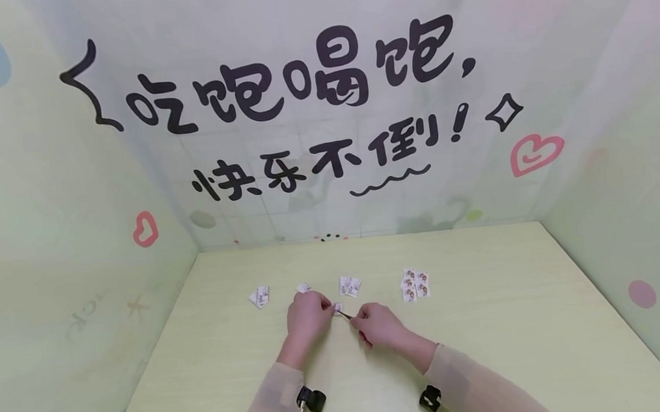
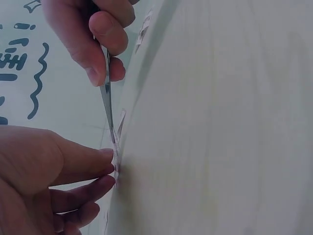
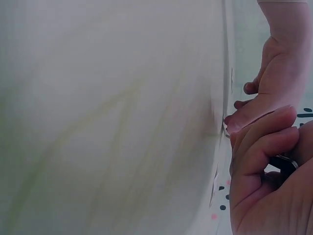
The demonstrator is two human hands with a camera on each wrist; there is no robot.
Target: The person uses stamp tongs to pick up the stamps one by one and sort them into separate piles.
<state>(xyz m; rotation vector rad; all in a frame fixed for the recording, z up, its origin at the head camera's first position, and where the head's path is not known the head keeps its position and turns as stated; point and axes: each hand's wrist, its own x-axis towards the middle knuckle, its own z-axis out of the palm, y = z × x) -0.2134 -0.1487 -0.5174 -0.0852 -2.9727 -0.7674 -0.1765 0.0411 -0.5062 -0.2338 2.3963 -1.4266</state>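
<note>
Far left on the pale yellow table (image 1: 215,361): small white printed paper pieces (image 1: 260,296), overlapping. Next, a white printed pile (image 1: 303,287), partly hidden behind the left hand (image 1: 310,316), which pinched a small white printed square (image 1: 338,307) at its fingertips. Slim metal tweezers (image 1: 344,315) met the square, gripped by the right hand (image 1: 380,325); beyond lay overlapping white printed slips (image 1: 350,286). Far right: a two-column cluster of white printed squares (image 1: 415,284). Judged partway: four groups lay out, the pinched square looked unfinished; remaining count unclear.

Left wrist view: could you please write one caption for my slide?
Right hand holds slender silvery metal tweezers at a small, whitish, paper-like piece touched by the left hand.
</note>
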